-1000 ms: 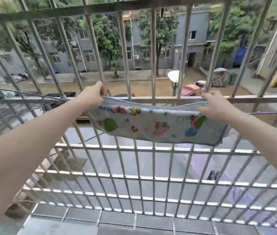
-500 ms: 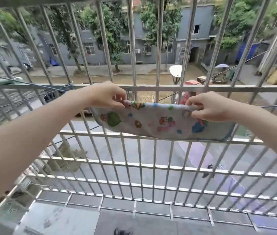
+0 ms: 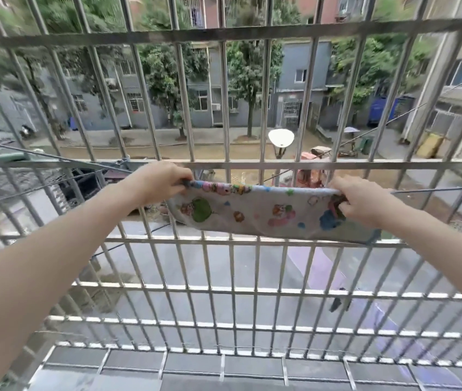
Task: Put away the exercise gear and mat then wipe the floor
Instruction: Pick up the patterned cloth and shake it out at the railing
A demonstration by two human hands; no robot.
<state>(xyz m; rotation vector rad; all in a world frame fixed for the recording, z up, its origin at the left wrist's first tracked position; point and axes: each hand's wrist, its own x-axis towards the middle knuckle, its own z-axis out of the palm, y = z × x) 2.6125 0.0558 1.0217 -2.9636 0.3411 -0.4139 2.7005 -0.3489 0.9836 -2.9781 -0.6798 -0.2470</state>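
A small pale cloth (image 3: 255, 214) printed with colourful cartoon figures hangs stretched out in front of the metal window grille (image 3: 230, 165). My left hand (image 3: 159, 182) pinches its upper left corner. My right hand (image 3: 362, 201) grips its upper right edge, fingers curled into the fabric. The cloth's top edge runs a little below the grille's horizontal rail, and its lower edge reaches the rail beneath. Whether it hangs on a thin wire there I cannot tell. No exercise gear or mat is in view.
The steel bars close off the whole window, curving in to a tiled sill (image 3: 224, 371) at the bottom. Thin wires (image 3: 436, 189) run sideways at hand height. Beyond lie a street, trees and grey buildings.
The view has tilted upward, showing more of the buildings. Both hands slid from the rail down to the cloth's top edge, and the left hand has moved out to the left corner.
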